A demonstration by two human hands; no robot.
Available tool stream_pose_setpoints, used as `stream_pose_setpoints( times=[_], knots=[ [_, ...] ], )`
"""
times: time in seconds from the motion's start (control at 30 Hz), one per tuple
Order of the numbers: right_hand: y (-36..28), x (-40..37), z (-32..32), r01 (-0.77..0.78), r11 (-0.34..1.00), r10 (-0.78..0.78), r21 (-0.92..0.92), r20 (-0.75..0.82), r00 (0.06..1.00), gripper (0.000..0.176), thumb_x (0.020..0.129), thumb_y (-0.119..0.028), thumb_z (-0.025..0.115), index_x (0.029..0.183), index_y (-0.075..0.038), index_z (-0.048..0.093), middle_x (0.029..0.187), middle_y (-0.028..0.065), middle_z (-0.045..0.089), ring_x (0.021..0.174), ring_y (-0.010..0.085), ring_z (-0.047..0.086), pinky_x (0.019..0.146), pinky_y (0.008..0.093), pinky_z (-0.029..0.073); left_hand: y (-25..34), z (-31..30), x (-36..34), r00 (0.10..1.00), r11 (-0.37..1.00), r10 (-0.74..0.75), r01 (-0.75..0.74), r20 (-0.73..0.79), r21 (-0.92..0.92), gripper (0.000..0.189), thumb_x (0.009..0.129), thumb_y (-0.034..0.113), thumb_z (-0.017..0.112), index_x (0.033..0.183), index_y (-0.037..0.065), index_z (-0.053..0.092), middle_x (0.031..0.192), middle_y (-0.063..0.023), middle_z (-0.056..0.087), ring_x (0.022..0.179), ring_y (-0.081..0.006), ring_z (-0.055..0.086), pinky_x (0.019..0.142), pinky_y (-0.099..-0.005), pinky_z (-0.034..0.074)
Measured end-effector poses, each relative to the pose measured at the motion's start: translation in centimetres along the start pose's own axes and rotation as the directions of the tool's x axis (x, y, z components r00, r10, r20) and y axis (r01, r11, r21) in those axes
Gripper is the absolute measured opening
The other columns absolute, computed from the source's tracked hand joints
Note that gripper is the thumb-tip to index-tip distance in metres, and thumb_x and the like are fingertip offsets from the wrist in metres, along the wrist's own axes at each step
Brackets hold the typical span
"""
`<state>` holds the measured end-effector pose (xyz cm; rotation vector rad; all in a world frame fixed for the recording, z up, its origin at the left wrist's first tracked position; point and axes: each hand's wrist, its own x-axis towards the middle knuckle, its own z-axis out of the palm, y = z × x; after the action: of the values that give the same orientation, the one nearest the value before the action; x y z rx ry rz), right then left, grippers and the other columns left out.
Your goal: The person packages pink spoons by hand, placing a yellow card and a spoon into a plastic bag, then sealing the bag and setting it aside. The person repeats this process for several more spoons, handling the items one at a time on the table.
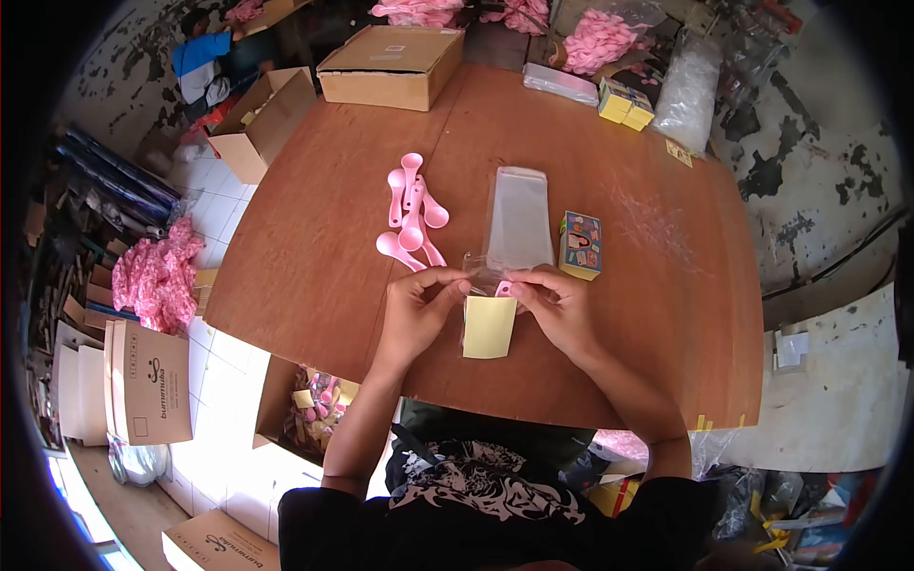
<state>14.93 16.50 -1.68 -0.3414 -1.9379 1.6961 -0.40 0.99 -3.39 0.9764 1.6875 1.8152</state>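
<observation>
Plastic bag (484,273): left hand (419,305), right hand (564,309) pinch its upper edges, fingers closed; uneven tug could split it.

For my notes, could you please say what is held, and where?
A clear plastic bag, pinched near its far end by left hand and right hand.
</observation>
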Motion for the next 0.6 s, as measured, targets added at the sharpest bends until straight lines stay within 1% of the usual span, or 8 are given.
stream_pose_setpoints(
  times=[0.07,0.13,0.17,0.23,0.3,0.47,0.53,0.6],
  knots=[
    [0.4,0.1,-0.3,0.022,0.999,-0.022,-0.026,0.008,1.000,0.016,0.095,-0.003,0.064,0.107,0.005,0.070,0.098,0.0091,0.066,0.088,0.0159,0.069,0.070,0.0247,0.061,0.0,-0.1,0.0,1.000,0.999,0.006,-0.005,0.021,-0.035,0.015,0.092,0.006,0.070,0.104,-0.003,0.072,0.090,-0.0051,0.073,0.083,-0.0086,0.065,0.075,-0.0232,0.052],
    [0.8,0.3,-0.7,0.112,0.994,-0.113,0.011,0.084,0.990,0.016,0.094,0.001,0.063,0.108,0.002,0.071,0.099,0.0104,0.068,0.088,0.0164,0.070,0.068,0.0246,0.062,0.1,-0.1,0.0,0.999,0.998,0.012,-0.009,0.040,-0.070,0.016,0.092,0.005,0.069,0.105,-0.004,0.072,0.090,-0.0055,0.073,0.083,-0.0090,0.065,0.076,-0.0236,0.053],
    [0.8,0.5,-0.8,0.111,0.994,-0.112,0.012,0.086,0.990,0.016,0.094,0.001,0.063,0.108,0.002,0.071,0.099,0.0104,0.068,0.088,0.0164,0.070,0.068,0.0246,0.062,0.1,-0.2,-0.1,0.999,0.995,0.003,0.002,0.049,-0.098,0.015,0.092,0.002,0.067,0.105,-0.003,0.072,0.091,-0.0061,0.073,0.084,-0.0095,0.066,0.077,-0.0238,0.053],
    [0.7,0.7,-1.1,0.132,0.990,-0.138,0.049,0.166,0.976,0.019,0.093,0.005,0.061,0.107,0.000,0.072,0.098,0.0097,0.067,0.088,0.0164,0.070,0.068,0.0242,0.062,0.1,-0.4,-0.1,0.998,0.992,-0.006,0.014,0.058,-0.124,0.015,0.092,-0.001,0.066,0.105,-0.003,0.072,0.092,-0.0068,0.073,0.085,-0.0101,0.066,0.078,-0.0240,0.053],
    [0.6,0.8,-1.4,0.133,0.990,-0.139,0.040,0.195,0.971,0.020,0.094,0.006,0.059,0.107,0.000,0.073,0.099,0.0099,0.067,0.088,0.0163,0.070,0.068,0.0243,0.062,-0.1,-0.6,-0.1,0.997,0.996,0.031,-0.025,0.071,-0.085,0.019,0.091,-0.007,0.060,0.104,-0.002,0.074,0.096,-0.0076,0.073,0.087,-0.0109,0.067,0.078,-0.0243,0.053],
    [0.4,0.9,-1.8,0.103,0.994,-0.089,-0.040,0.264,0.961,0.024,0.094,0.009,0.055,0.107,0.000,0.073,0.103,0.0110,0.068,0.088,0.0162,0.070,0.069,0.0245,0.062,-0.1,-0.8,-0.1,0.996,0.996,0.036,-0.028,0.087,-0.091,0.024,0.089,-0.011,0.056,0.102,-0.001,0.074,0.099,-0.0077,0.073,0.089,-0.0120,0.067,0.081,-0.0253,0.052],
    [0.8,0.9,-1.9,0.153,0.986,-0.128,-0.073,0.274,0.953,0.024,0.095,0.009,0.053,0.106,0.000,0.073,0.104,0.0113,0.069,0.088,0.0162,0.070,0.071,0.0246,0.062,-0.3,-0.8,-0.1,0.995,0.996,0.052,-0.045,0.091,-0.078,0.024,0.089,-0.011,0.056,0.101,-0.001,0.074,0.099,-0.0075,0.073,0.090,-0.0122,0.066,0.082,-0.0255,0.051],
    [0.8,0.9,-1.8,0.166,0.983,-0.139,-0.081,0.267,0.954,0.024,0.095,0.009,0.053,0.105,0.001,0.073,0.103,0.0112,0.069,0.088,0.0162,0.070,0.072,0.0250,0.062,-0.6,-0.8,-0.3,0.998,0.994,-0.011,0.018,0.065,-0.104,0.022,0.088,-0.010,0.057,0.101,-0.002,0.074,0.096,-0.0068,0.072,0.090,-0.0118,0.066,0.082,-0.0255,0.050]
  ],
)
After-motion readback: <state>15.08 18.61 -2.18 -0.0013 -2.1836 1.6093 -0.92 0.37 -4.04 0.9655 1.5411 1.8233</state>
